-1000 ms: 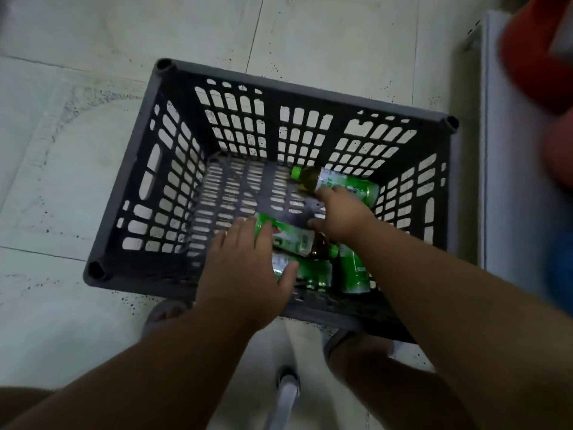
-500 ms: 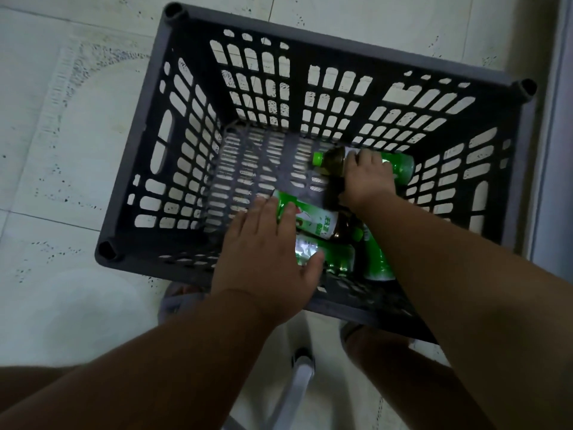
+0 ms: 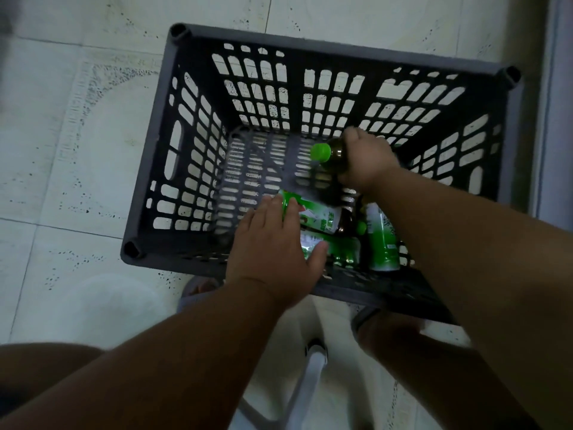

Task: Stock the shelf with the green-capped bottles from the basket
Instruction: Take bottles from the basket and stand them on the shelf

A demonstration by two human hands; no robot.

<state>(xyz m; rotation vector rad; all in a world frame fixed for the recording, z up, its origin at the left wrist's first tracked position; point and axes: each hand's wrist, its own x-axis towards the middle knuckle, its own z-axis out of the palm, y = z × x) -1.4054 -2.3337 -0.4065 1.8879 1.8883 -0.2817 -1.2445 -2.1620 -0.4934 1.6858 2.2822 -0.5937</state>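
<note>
Below, a pale speckled tile floor [image 3: 93, 150] fills the view, and on it stands a dark grey plastic basket with slotted lattice walls [image 3: 198, 131], seen from straight above. At its right edge a light grey vertical panel [image 3: 555, 103] runs up the frame; whether this belongs to the shelf cannot be told, and no shelf board shows.

Inside the basket, near the wall closest to the person, lie three bottles with green labels. One dark bottle with a green-and-white label [image 3: 322, 217] lies across the floor of the basket, its long axis running left to right, label end under the left hand. A second green-labelled bottle [image 3: 341, 252] lies just beneath it, roughly parallel. A third bottle with a green-and-white wrap [image 3: 383, 240] lies near the right forearm, its axis pointing away from the person.

The left hand [image 3: 276, 249] rests on the first two, fingers [image 3: 291, 209] curled over the label and thumb spread below; it is not yet closed around either.

The right hand [image 3: 366, 162] is wrapped around the body of a fourth dark bottle [image 3: 336, 152], whose bright green cap [image 3: 321, 152] points left. This bottle appears to be raised off the basket floor, so the right hand looks ready to carry first
</note>
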